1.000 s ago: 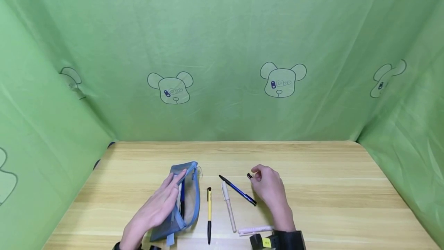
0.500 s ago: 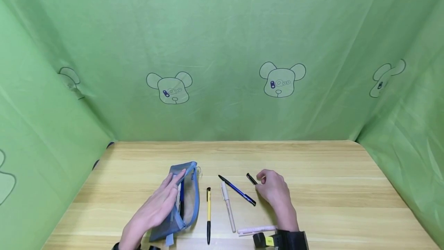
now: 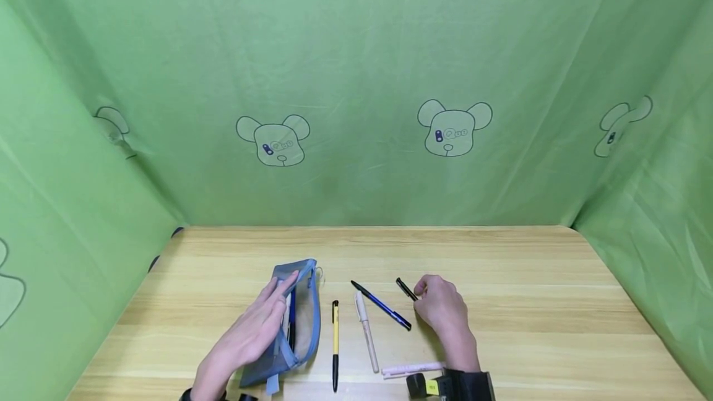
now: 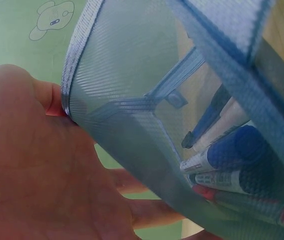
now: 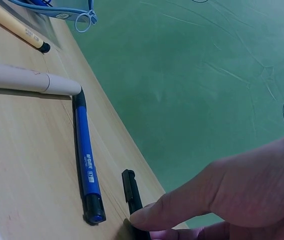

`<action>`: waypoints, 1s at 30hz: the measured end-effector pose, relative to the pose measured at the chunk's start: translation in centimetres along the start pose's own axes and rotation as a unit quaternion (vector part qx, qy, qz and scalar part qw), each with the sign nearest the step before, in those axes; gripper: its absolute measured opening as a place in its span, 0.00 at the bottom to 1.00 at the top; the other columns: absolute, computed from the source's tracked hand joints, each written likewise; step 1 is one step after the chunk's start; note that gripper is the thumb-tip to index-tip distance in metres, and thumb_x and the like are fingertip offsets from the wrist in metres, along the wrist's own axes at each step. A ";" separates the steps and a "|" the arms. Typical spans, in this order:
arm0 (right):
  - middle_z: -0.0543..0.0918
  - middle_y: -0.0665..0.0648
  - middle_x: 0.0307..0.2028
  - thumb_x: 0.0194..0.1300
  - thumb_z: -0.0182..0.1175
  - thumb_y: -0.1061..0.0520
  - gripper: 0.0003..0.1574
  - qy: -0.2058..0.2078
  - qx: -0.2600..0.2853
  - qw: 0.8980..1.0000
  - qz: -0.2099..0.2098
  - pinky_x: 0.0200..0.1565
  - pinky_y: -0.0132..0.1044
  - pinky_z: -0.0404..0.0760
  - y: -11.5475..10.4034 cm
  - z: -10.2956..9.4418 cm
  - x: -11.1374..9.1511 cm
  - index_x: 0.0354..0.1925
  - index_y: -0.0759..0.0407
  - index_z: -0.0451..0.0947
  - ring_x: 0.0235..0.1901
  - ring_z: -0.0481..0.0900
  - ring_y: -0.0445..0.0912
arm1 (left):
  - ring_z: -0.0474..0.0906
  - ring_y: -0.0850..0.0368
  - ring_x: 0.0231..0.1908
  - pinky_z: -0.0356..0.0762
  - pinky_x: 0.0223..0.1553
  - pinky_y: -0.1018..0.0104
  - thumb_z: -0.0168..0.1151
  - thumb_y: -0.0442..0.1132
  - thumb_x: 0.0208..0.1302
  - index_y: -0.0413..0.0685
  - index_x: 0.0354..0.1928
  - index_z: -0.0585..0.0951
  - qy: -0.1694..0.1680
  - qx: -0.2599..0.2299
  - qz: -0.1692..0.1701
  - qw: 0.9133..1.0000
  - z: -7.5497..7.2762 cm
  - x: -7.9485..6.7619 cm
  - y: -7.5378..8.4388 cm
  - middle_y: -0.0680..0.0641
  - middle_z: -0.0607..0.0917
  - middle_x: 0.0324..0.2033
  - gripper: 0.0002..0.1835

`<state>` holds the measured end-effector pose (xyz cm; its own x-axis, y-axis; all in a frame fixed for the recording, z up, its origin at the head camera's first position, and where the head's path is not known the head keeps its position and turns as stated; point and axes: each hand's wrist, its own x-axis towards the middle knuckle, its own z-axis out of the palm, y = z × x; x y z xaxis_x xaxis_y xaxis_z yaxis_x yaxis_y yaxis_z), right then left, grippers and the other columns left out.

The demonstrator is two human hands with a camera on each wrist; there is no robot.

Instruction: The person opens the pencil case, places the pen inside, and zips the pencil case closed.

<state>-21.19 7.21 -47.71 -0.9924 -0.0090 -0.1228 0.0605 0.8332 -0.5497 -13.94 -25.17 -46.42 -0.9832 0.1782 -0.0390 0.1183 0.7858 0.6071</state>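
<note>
A blue mesh pencil case (image 3: 317, 322) lies on the table with its zipped mouth open. My left hand (image 3: 247, 330) holds its left edge, with fingers stretched along the outside. Through the mesh in the left wrist view, several pens and markers (image 4: 234, 150) show inside. My right hand (image 3: 444, 308) pinches a black pen (image 3: 405, 288) near the table; in the right wrist view the thumb (image 5: 157, 214) presses on it below the clip. Its capped end sticks out, and the rest is hidden by the hand. A blue pen (image 3: 381, 306) with black ends lies just left of that hand.
A pale white pen (image 3: 366, 334) lies between the blue pen and a yellow pen with black ends (image 3: 336, 339). A pink pen (image 3: 409, 369) lies near the right wrist strap (image 3: 465, 383). Green cloth walls (image 3: 356, 190) surround the wooden table (image 3: 529, 302).
My right hand has shifted right and slightly toward me along the black pen, and more of the pen now shows. My left hand and the pencil case have stayed still.
</note>
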 end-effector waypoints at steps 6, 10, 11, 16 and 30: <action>0.84 0.59 0.33 0.49 0.60 0.72 0.16 -0.010 0.001 1.000 0.004 0.31 0.47 0.79 0.0 0.1 0.0 0.38 0.62 0.83 0.27 0.77 0.51 | 0.46 0.37 0.72 0.51 0.66 0.31 0.25 0.43 0.81 0.51 0.78 0.54 -0.001 -0.002 0.002 1.000 -0.1 0.0 0.1 0.39 0.54 0.75 0.27; 0.84 0.59 0.34 0.49 0.59 0.73 0.16 -0.014 0.001 1.000 0.004 0.30 0.48 0.80 0.0 0.1 0.1 0.37 0.62 0.83 0.28 0.77 0.52 | 0.46 0.36 0.72 0.52 0.66 0.31 0.25 0.44 0.81 0.52 0.78 0.54 -0.001 -0.001 0.003 1.000 -0.1 0.0 0.1 0.38 0.54 0.75 0.27; 0.84 0.59 0.33 0.49 0.58 0.73 0.16 -0.014 0.001 1.000 0.004 0.30 0.48 0.80 0.0 0.1 0.1 0.37 0.62 0.83 0.28 0.78 0.52 | 0.46 0.36 0.72 0.52 0.66 0.31 0.24 0.44 0.81 0.52 0.78 0.54 -0.001 0.000 0.003 1.000 -0.1 0.0 0.1 0.37 0.54 0.75 0.27; 0.84 0.58 0.32 0.52 0.56 0.72 0.16 -0.006 0.007 1.000 0.002 0.30 0.47 0.80 0.0 0.0 0.1 0.38 0.62 0.83 0.27 0.77 0.51 | 0.47 0.36 0.72 0.54 0.65 0.30 0.24 0.45 0.81 0.53 0.78 0.54 -0.002 0.001 0.001 1.000 -0.2 0.0 0.1 0.35 0.53 0.74 0.27; 0.66 0.50 0.15 0.70 0.50 0.61 0.17 -0.003 0.051 0.999 -0.009 0.15 0.32 0.63 -0.7 0.1 0.2 0.55 0.62 0.73 0.12 0.61 0.42 | 0.46 0.36 0.72 0.53 0.64 0.29 0.23 0.46 0.81 0.53 0.78 0.54 -0.003 -0.003 0.002 1.000 -0.2 -0.1 0.0 0.34 0.52 0.74 0.27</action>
<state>-21.41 6.57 -47.44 -0.9927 -0.0268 -0.1178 0.0542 0.7727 -0.6324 -13.89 -25.28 -46.26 -0.9820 0.1842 -0.0415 0.1207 0.7816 0.6120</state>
